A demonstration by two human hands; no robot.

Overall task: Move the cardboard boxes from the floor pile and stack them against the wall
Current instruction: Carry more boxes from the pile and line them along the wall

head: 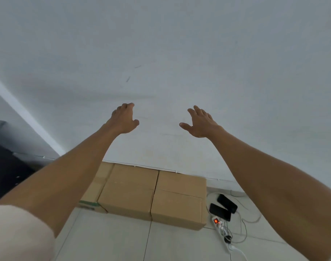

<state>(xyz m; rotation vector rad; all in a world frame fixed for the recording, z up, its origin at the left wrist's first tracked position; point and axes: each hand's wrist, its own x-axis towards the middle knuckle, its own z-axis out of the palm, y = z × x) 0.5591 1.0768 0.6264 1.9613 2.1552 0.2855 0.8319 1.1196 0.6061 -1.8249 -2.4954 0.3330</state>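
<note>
At far left stands a dark cabinet (4, 166), and a pale sleeve (16, 232) covers the upper left arm. The left hand (123, 119) is raised in front of the wall (161, 53), its grip loose, fingers lightly curled around nothing. Below and between the arms, three boxes (130, 191) sit on the floor (114, 238) in a row, side by side and touching, backs to the wall; the leftmost is partly hidden by the left arm. The right hand (200, 123) is also raised, grip apart, fingers spread and empty. Just right of the row lie two phones (226, 203) and a power strip (220, 226) with cables.

The pile is out of view, so the next box probably has to be fetched. It should be taken by opposite sides with both hands and set flush on the row, tight to the wall and clear of the cables.
</note>
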